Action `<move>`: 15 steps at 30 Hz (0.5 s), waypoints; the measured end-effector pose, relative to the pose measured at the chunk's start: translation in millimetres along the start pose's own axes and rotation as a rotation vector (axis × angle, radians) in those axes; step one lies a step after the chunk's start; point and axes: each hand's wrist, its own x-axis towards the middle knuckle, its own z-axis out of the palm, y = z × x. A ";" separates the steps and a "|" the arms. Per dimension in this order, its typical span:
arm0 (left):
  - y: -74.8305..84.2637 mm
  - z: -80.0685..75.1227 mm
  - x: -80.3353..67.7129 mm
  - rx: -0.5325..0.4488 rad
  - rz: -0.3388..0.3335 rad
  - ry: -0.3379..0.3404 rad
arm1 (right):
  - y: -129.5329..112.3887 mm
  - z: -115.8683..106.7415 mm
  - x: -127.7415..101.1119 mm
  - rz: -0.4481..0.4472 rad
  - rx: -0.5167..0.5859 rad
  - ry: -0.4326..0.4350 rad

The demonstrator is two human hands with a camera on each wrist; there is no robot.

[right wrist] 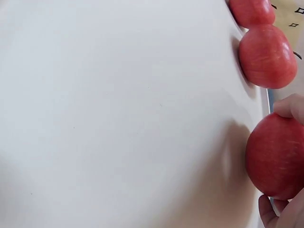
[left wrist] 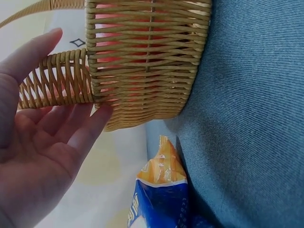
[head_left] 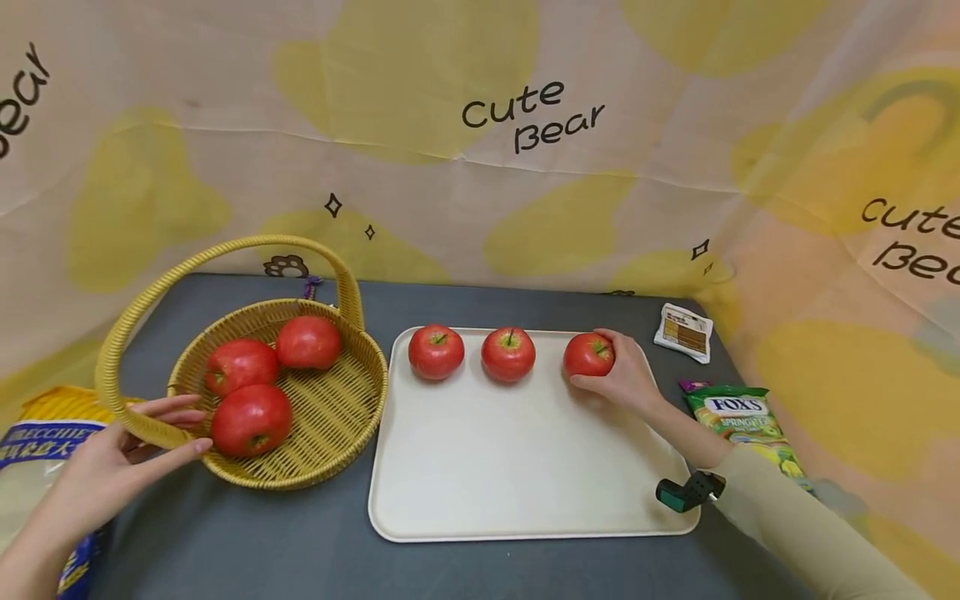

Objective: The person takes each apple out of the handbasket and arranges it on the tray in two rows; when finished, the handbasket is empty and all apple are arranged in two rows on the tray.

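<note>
Now the right hand (head_left: 626,379) is curled round an apple (head_left: 588,355) at the back right of the tray (head_left: 517,475), thumb and fingers wrapped on it, the fruit sitting on the tray surface. From the right wrist view that same apple (right wrist: 275,156) fills the lower right, with fingertips (right wrist: 289,107) pressing on top of it and the tray (right wrist: 118,118) spread out pale beside it. Two more apples sit in the same back row: the middle apple (head_left: 508,354) just beside the held one, and the left apple (head_left: 436,351) near the tray's back left corner, each apart from its neighbour.

Over on the other side, the left hand (head_left: 120,462) is open, fingers straight and slightly spread, lying against the near rim of the basket (head_left: 330,417). The left wrist view shows the fingers (left wrist: 90,128) touching the wicker wall (left wrist: 147,71). Three basket apples (head_left: 251,419) lie inside, close together.

A blue bag (head_left: 45,450) lies under the left forearm. Right of the tray lie a candy bag (head_left: 738,412) and a small packet (head_left: 683,332), on the grey table (head_left: 225,542).
</note>
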 end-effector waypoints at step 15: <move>0.6 -1.0 1.3 0.050 -0.053 -0.039 | 1.2 9.7 3.5 -0.029 0.037 0.007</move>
